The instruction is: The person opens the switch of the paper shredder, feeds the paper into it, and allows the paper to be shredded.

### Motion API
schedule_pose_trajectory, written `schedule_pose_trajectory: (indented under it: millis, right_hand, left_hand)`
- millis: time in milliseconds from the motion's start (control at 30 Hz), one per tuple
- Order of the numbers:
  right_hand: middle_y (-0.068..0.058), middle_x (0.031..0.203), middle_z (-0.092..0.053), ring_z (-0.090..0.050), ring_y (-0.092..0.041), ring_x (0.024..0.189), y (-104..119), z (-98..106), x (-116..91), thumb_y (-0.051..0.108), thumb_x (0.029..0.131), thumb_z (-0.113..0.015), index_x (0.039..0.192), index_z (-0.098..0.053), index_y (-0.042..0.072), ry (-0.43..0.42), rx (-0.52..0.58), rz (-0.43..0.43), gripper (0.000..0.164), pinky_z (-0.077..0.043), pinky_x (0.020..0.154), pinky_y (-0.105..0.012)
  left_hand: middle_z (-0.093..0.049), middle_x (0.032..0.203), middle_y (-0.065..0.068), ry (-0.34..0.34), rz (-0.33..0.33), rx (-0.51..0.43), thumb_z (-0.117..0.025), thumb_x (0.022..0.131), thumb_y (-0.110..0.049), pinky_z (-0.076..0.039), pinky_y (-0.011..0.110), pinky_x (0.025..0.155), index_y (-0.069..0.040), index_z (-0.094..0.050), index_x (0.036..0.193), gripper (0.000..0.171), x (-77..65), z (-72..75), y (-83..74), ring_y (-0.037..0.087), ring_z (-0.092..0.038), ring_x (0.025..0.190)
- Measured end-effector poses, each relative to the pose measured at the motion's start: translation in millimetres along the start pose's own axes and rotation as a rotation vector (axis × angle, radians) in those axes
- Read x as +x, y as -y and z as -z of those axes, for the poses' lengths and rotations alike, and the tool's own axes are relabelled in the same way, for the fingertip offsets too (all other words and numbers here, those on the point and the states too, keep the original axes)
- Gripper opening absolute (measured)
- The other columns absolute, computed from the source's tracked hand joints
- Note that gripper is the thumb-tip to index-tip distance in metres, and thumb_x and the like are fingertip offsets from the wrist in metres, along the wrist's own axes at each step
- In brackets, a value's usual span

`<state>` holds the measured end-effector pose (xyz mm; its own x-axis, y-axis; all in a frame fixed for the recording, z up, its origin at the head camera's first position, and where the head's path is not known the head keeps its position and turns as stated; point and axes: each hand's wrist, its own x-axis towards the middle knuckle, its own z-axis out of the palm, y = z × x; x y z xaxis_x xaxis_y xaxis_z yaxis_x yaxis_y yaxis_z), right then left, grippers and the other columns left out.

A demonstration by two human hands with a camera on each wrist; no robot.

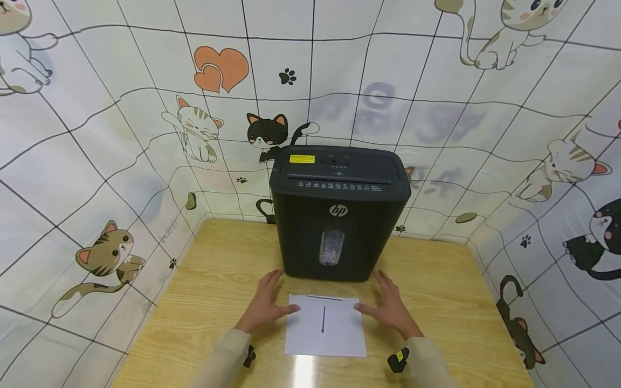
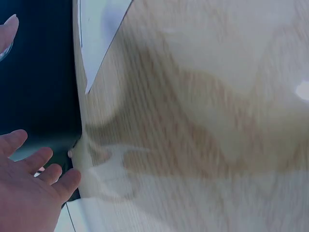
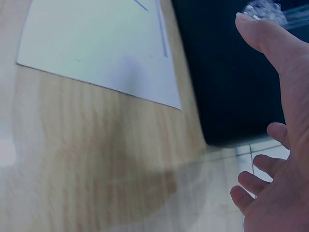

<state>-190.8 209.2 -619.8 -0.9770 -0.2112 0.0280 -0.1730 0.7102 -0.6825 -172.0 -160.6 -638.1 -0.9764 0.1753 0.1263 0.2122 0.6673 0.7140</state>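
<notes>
A black HP paper shredder [image 1: 305,237] stands upright on the wooden table, its small front window showing white shreds. In front of it lies a flat white sheet of paper [image 1: 344,334] with two dark pen strokes. My left hand [image 1: 264,304] is at the shredder's lower left corner, fingers spread and thumb near the paper's left edge. Mirroring it on the other side, my right hand [image 1: 390,307] has its fingers spread by the lower right corner, thumb tip at the paper's right edge. Both wrist views show the left palm [image 2: 29,203] and the right palm [image 3: 285,193] holding nothing.
The wooden table [image 1: 223,253] is enclosed by a white tiled-pattern cloth [image 1: 339,64] printed with cats. Dark wrist devices sit at the left cuff [image 1: 249,357] and the right cuff [image 1: 398,360]. A bright light reflection falls on the table below the paper.
</notes>
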Motion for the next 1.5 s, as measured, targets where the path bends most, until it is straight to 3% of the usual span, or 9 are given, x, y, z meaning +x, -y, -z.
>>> schedule_pose_trajectory:
  millis: [300,533,700,967,1267,1500]
  right_hand:
    - [-0.013,0.15,-0.025,-0.024,-0.037,0.133,5,-23,0,0.066,0.059,-0.076,0.147,-0.029,0.017,0.018,-0.034,-0.008,0.111,-0.033,0.099,-0.061]
    - [-0.014,0.141,-0.038,-0.034,-0.035,0.128,5,-37,2,0.052,0.063,-0.082,0.139,-0.043,0.011,-0.009,-0.049,0.026,0.095,-0.035,0.101,-0.055]
    - [-0.013,0.134,-0.044,-0.04,-0.033,0.123,3,-44,5,0.044,0.063,-0.085,0.133,-0.049,0.008,-0.005,-0.084,0.026,0.087,-0.037,0.101,-0.051]
    - [-0.008,0.117,-0.053,-0.047,-0.028,0.112,3,-51,7,0.032,0.06,-0.088,0.122,-0.058,0.006,-0.002,-0.105,0.033,0.074,-0.04,0.098,-0.046]
    - [-0.009,0.117,-0.049,-0.046,-0.031,0.114,16,-48,4,0.028,0.063,-0.087,0.114,-0.063,0.008,0.037,-0.091,-0.051,0.06,-0.039,0.099,-0.049]
    - [-0.008,0.113,-0.05,-0.047,-0.027,0.107,14,-51,6,0.029,0.062,-0.088,0.106,-0.06,0.009,0.031,-0.098,-0.107,0.056,-0.042,0.094,-0.046]
  left_hand:
    - [-0.031,0.145,0.013,0.054,0.021,0.065,-0.078,0.062,-0.062,-0.042,0.049,0.097,-0.014,-0.032,0.145,0.107,0.8,-13.2,-9.4,0.03,-0.034,0.129]
    - [-0.043,0.128,0.014,0.083,0.035,0.092,-0.083,0.061,-0.052,-0.047,0.043,0.091,-0.01,-0.04,0.141,0.1,3.7,-25.3,-12.6,0.025,-0.045,0.112]
    - [-0.048,0.117,0.009,0.098,0.04,0.176,-0.086,0.059,-0.046,-0.049,0.038,0.085,-0.009,-0.049,0.134,0.091,8.8,-34.1,-12.4,0.022,-0.043,0.106]
    - [-0.048,0.112,0.007,0.114,0.059,0.244,-0.088,0.057,-0.029,-0.048,0.036,0.075,-0.007,-0.06,0.118,0.071,13.2,-33.6,-22.4,0.023,-0.041,0.103]
    - [-0.045,0.095,0.005,0.084,0.094,0.191,-0.091,0.051,-0.021,-0.047,0.035,0.075,-0.006,-0.062,0.107,0.065,12.8,-36.3,-24.3,0.021,-0.042,0.092]
    - [-0.062,0.105,0.013,0.126,0.107,0.226,-0.089,0.058,-0.022,-0.049,0.039,0.082,-0.001,-0.063,0.106,0.058,15.7,-37.1,-22.7,0.024,-0.056,0.092]
